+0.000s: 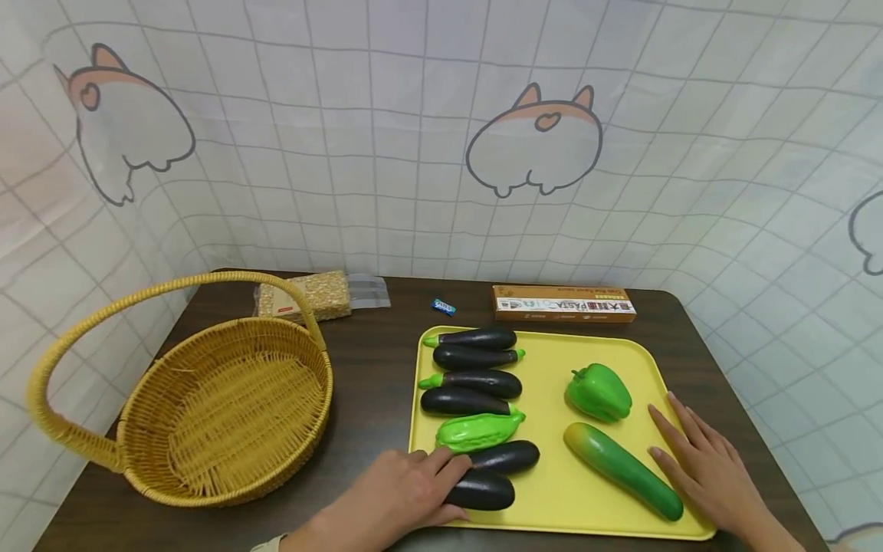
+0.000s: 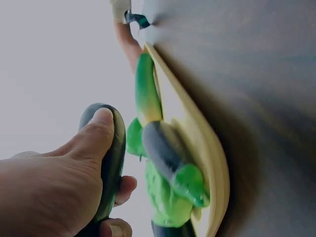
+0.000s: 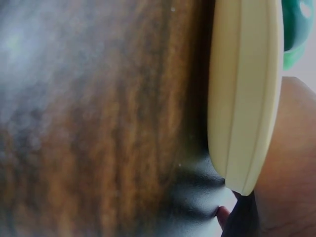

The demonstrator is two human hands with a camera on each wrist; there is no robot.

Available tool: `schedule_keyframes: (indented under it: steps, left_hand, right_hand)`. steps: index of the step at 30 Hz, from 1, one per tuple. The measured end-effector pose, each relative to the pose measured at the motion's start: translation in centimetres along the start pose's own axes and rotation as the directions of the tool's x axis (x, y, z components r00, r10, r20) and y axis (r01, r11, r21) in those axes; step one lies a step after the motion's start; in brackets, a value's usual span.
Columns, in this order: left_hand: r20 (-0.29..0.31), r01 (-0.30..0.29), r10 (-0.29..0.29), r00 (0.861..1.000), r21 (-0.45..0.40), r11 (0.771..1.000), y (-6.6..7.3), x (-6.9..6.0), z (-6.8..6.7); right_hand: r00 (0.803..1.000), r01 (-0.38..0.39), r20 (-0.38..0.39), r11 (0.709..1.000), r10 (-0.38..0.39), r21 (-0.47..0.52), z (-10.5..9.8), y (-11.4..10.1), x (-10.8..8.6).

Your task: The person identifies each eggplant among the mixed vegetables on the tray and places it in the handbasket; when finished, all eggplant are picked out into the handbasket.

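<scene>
My left hand [image 1: 414, 491] grips a dark eggplant [image 1: 483, 491] at the near left of the yellow tray [image 1: 552, 491]. In the left wrist view, the thumb lies along the gripped eggplant [image 2: 114, 153] and fingertips show on its other side. Just beyond it lies another eggplant [image 1: 510, 458], then a light green bitter melon [image 1: 479, 432]. Several more eggplants [image 1: 472, 404] lie in a column behind. My right hand [image 1: 710, 468] rests over the tray's right edge with fingers extended, beside a green cucumber-like vegetable [image 1: 624, 471]. Farther back sits a green bell pepper [image 1: 599, 392].
A handled wicker basket [image 1: 224, 483] stands left of the tray. Along the back of the dark table [image 1: 372, 368] lie a bag of grain [image 1: 324, 295], a small blue packet [image 1: 444, 307] and a pasta box [image 1: 563, 304]. A patterned cloth [image 1: 441, 153] hangs behind.
</scene>
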State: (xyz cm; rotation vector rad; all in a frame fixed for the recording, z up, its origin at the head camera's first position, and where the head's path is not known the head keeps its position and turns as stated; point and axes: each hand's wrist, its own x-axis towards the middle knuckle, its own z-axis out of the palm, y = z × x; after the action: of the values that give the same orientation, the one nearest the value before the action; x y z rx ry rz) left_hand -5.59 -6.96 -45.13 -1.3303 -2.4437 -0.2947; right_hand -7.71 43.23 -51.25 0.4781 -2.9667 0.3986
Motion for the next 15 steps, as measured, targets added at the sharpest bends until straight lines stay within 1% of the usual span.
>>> schedule_keyframes:
  steps: [7, 11, 15]
  left_hand:
    - [-0.038, 0.053, -0.051, 0.998, 0.055, 0.997, -1.6, -0.8, -1.5]
    - [-0.093, 0.077, -0.066, 0.993, 0.109, 0.991, -2.9, -1.0, -2.5]
    - [-0.135, 0.096, -0.075, 0.988, 0.155, 0.983, -4.5, -1.2, -3.5]
  right_hand:
    - [1.0, 0.006, -0.001, 1.0, -0.006, -0.01, 0.2, -0.1, -0.1]
    - [1.0, 0.005, -0.004, 1.0, -0.005, -0.014, 0.2, -0.1, 0.0]
    - [1.0, 0.005, -0.004, 1.0, -0.005, -0.014, 0.1, -0.1, 0.1]
